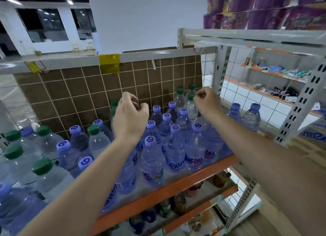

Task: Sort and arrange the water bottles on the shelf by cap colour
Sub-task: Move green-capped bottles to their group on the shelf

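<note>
Purple-capped bottles (pixel 173 144) crowding the orange-edged shelf (pixel 176 186), green-capped bottles (pixel 185 98) at back right and left, left hand (pixel 129 117) and right hand (pixel 207 102) raised above caps, each grip loosely curled, holding nothing

two hands (pixel 130 117), many purple-capped bottles (pixel 152 163), several green-capped bottles (pixel 179 99)

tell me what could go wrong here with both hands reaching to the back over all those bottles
1. The forearms pass low over the tightly packed purple-capped plastic bottles; a brush could topple several.
2. The front-row bottle stands near the orange shelf edge, so a knock might send it off.
3. The right hand and left hand partly hide the green-capped clear bottles, so a grab could miss.
</note>
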`<state>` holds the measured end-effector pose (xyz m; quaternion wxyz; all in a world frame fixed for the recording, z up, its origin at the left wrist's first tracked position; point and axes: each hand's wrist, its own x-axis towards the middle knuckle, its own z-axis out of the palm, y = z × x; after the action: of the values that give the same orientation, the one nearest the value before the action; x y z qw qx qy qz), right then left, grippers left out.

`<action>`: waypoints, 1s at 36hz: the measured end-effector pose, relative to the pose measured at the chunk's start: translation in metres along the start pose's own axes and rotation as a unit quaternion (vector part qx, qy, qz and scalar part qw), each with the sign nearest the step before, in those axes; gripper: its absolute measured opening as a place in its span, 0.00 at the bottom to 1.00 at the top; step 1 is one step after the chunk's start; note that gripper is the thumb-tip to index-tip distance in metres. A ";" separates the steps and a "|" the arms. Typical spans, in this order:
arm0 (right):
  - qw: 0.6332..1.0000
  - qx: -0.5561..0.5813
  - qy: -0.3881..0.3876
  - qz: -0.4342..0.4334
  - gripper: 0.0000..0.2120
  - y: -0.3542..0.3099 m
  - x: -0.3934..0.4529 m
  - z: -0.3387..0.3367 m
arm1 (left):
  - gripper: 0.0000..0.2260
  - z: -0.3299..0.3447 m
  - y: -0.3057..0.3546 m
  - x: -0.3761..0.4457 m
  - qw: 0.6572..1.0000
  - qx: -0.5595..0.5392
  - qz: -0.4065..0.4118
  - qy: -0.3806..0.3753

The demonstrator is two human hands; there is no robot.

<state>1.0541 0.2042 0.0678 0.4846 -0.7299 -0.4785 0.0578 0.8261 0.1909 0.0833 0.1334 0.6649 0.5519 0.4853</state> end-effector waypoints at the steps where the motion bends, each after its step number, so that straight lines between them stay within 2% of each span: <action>1: 1.000 -0.004 -0.012 0.006 0.09 0.002 0.009 -0.004 | 0.09 0.007 0.008 0.007 0.999 0.001 -0.005 -0.037; 8: 0.994 -0.033 -0.104 0.027 0.12 0.025 0.078 -0.025 | 0.13 0.081 0.046 0.051 0.972 0.058 -0.039 -0.224; 13: 0.971 -0.103 -0.215 0.031 0.18 0.053 0.127 -0.025 | 0.13 0.142 0.057 0.072 0.954 0.093 -0.045 -0.282; 18: 0.951 -0.113 -0.285 0.032 0.27 0.078 0.165 -0.010 | 0.12 0.187 0.058 0.081 0.915 0.138 -0.057 -0.375; 22: 0.930 -0.155 -0.331 0.031 0.39 0.096 0.185 0.011 | 0.23 0.211 0.057 0.087 0.896 0.189 -0.074 -0.395; 25: 0.921 -0.162 -0.352 0.039 0.46 0.108 0.196 0.028 | 0.25 0.222 0.063 0.093 0.884 0.243 -0.083 -0.391; 30: 0.911 -0.157 -0.377 0.057 0.41 0.110 0.202 0.039 | 0.15 0.233 0.067 0.096 0.884 0.233 -0.123 -0.385; 33: 0.898 -0.137 -0.414 0.062 0.39 0.109 0.203 0.052 | 0.15 0.237 0.057 0.096 0.894 0.198 -0.150 -0.373; 36: 0.888 -0.136 -0.438 0.041 0.44 0.126 0.216 0.080 | 0.15 0.239 0.051 0.095 0.894 0.162 -0.159 -0.385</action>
<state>1.2070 0.4101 0.0114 0.1194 -0.7081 -0.6152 0.3254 1.0387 0.3407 0.0490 0.3017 0.7153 0.6268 0.0671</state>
